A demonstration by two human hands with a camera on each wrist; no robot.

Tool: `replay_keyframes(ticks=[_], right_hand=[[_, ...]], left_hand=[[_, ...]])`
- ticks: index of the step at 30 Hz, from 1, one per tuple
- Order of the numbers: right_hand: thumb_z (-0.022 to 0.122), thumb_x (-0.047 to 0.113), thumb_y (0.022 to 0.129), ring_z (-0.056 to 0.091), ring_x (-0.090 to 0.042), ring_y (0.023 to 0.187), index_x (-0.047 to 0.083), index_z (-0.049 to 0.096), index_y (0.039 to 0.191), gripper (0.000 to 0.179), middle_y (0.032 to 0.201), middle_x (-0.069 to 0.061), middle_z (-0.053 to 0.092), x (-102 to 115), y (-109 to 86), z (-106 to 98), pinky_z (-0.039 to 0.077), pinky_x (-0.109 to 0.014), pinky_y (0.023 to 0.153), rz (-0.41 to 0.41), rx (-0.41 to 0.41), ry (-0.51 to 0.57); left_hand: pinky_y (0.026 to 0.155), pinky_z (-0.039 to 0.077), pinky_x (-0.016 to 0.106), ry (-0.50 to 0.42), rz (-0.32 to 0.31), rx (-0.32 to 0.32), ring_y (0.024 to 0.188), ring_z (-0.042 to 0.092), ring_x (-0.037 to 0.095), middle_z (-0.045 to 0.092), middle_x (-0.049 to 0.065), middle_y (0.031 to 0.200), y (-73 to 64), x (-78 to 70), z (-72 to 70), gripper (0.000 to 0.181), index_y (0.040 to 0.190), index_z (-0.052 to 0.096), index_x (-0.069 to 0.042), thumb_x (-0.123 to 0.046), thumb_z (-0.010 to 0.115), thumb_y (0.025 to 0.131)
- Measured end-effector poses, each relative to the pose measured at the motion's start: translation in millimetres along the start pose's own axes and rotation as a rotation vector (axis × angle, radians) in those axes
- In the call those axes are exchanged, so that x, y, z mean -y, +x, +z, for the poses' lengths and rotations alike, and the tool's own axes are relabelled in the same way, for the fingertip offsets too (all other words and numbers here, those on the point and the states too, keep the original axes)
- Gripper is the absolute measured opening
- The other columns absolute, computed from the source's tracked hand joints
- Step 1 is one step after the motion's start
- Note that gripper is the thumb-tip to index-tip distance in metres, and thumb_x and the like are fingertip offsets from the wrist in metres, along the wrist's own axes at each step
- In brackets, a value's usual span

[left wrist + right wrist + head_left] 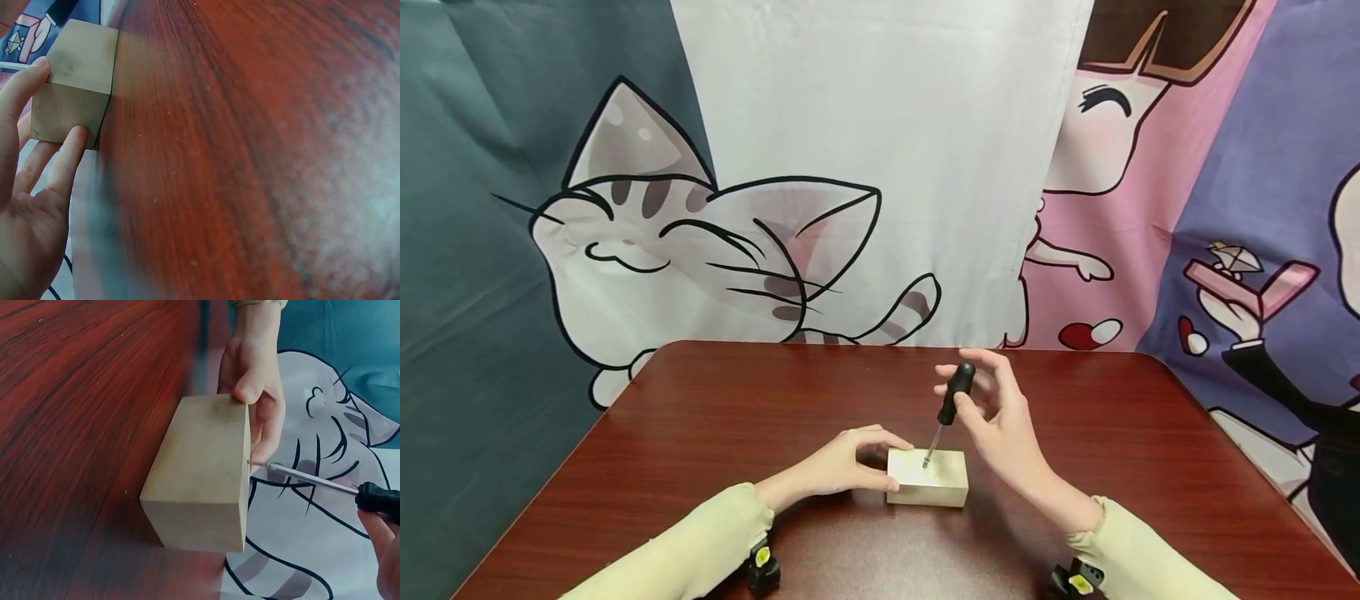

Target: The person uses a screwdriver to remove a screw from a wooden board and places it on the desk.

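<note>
A pale wooden block [927, 496] lies on the table, its long side toward me. My left hand [838, 462] grips its left end, thumb at the near side and fingers at the far side. A screw [257, 463] stands partly out of the block's top face, as the right wrist view shows. On the screw's head rests the tip of a screwdriver [957, 393] with a black handle and metal shaft, leaning to the right. My right hand [1006, 425] holds the handle between thumb and fingers; the far fingers are partly hidden behind it.
The dark red-brown wooden table [760, 392] has rounded far corners. Behind it hangs a cloth backdrop [880, 108] printed with a cartoon cat and figures. Black devices are strapped at both wrists.
</note>
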State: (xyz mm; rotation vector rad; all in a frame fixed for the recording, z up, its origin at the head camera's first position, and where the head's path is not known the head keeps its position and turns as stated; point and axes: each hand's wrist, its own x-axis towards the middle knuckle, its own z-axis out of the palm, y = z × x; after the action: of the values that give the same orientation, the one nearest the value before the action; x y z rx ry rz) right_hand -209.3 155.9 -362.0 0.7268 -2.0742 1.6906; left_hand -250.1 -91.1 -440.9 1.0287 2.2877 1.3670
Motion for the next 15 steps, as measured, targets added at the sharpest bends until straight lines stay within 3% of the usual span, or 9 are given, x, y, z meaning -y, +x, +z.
replay_keyframes(ticks=[4, 8, 11, 15], right_hand=[[0.069, 0.004, 0.091, 0.071, -0.007, 0.093, 0.015, 0.050, 0.132, 0.047, 0.123, -0.007, 0.065, 4, 0.2, 1, 0.059, -0.023, 0.074, 0.021, -0.068, -0.118], [0.076, 0.006, 0.085, 0.063, -0.008, 0.061, 0.012, 0.055, 0.125, 0.046, 0.103, -0.009, 0.063, 24, 1.8, 3, 0.052, -0.022, 0.056, 0.083, -0.129, -0.238], [0.077, 0.002, 0.083, 0.058, -0.009, 0.052, 0.008, 0.056, 0.123, 0.045, 0.091, -0.010, 0.062, 32, 3.2, 3, 0.046, -0.022, 0.051, 0.117, -0.134, -0.229], [0.078, 0.005, 0.083, 0.059, -0.007, 0.052, 0.014, 0.058, 0.124, 0.046, 0.091, -0.010, 0.065, 22, 3.6, -1, 0.048, -0.023, 0.051, 0.152, -0.124, -0.196]], left_hand=[[0.096, 0.051, 0.030, -0.009, 0.005, 0.000, 0.106, 0.065, 0.008, 0.065, -0.004, 0.115, -0.5, -1.7, 0.7, 0.046, 0.126, 0.065, -0.028, -0.029, 0.081, 0.083], [0.096, 0.051, 0.030, -0.008, 0.005, 0.003, 0.106, 0.066, 0.008, 0.065, -0.004, 0.114, -0.3, -1.6, 0.8, 0.045, 0.126, 0.065, -0.029, -0.030, 0.081, 0.083], [0.096, 0.051, 0.029, -0.010, 0.006, 0.004, 0.106, 0.066, 0.008, 0.065, -0.004, 0.115, -0.3, -0.8, 1.0, 0.045, 0.126, 0.065, -0.029, -0.030, 0.080, 0.083], [0.096, 0.051, 0.028, -0.007, 0.008, 0.002, 0.106, 0.066, 0.008, 0.065, -0.004, 0.115, -0.5, -0.3, 0.9, 0.045, 0.126, 0.065, -0.029, -0.030, 0.080, 0.083]])
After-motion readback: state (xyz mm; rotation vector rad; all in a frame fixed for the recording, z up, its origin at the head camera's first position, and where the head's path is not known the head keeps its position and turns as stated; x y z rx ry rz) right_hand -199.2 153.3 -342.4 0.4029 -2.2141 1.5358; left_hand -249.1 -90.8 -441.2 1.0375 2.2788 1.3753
